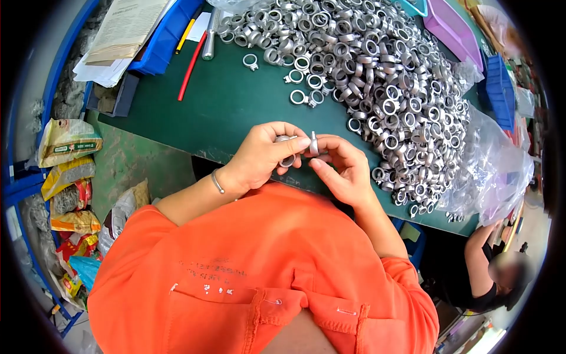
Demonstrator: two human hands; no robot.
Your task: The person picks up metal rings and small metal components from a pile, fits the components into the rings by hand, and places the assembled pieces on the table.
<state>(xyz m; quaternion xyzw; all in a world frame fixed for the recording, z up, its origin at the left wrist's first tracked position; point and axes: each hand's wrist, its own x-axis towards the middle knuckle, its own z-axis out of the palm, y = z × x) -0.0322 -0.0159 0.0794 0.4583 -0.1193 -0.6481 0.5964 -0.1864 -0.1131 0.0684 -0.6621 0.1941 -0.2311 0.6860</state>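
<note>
Near the front edge of the green table, my left hand (259,154) is closed round a few grey metal rings (288,160), partly hidden by its fingers. Its thumb tip reaches to another small metal ring (313,145) with a short lug pointing up. My right hand (346,170) pinches that ring between thumb and fingers, so both hands meet at it. A large heap of similar metal rings (407,112) lies beyond and to the right of my hands. One loose ring (250,61) rests apart from the heap.
On the green table (206,118) lie a red pen (192,66) and a metal rod (210,36). A blue tray (168,41) stands at the back left, a purple tray (451,32) at the back right. Clear plastic (495,165) drapes the right edge. Another person (480,265) is at lower right.
</note>
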